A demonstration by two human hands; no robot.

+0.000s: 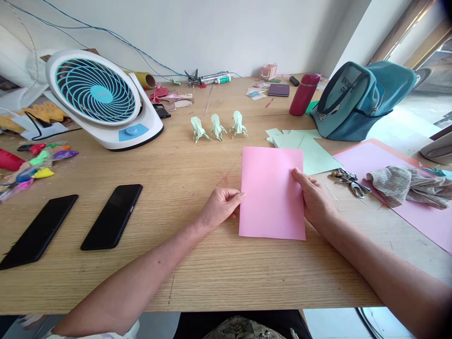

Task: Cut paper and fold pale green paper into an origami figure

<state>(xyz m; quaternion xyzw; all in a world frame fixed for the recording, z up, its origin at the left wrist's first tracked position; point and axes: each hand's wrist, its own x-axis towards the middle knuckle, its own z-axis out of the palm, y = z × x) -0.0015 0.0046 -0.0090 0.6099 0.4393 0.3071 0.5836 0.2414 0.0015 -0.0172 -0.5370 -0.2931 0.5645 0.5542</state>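
A pink sheet of paper point(271, 197) is held up over the table between my two hands. At its left edge, my left hand point(223, 206) pinches the paper between thumb and fingers. My right hand point(314, 197) grips the right edge, thumb on the front and fingers mostly hidden behind. Beyond the sheet stand three pale green folded paper figures point(216, 127) in a row. Partly behind the pink sheet lie several pale green paper sheets point(314, 153).
Two black phones point(112, 216) lie at the left, near a white fan point(102, 99) and colourful clay packets point(42, 162). To the right are keys point(349, 181), a grey cloth point(409, 186), larger pink sheets point(420, 221), a teal backpack point(356, 101) and a red bottle point(304, 95).
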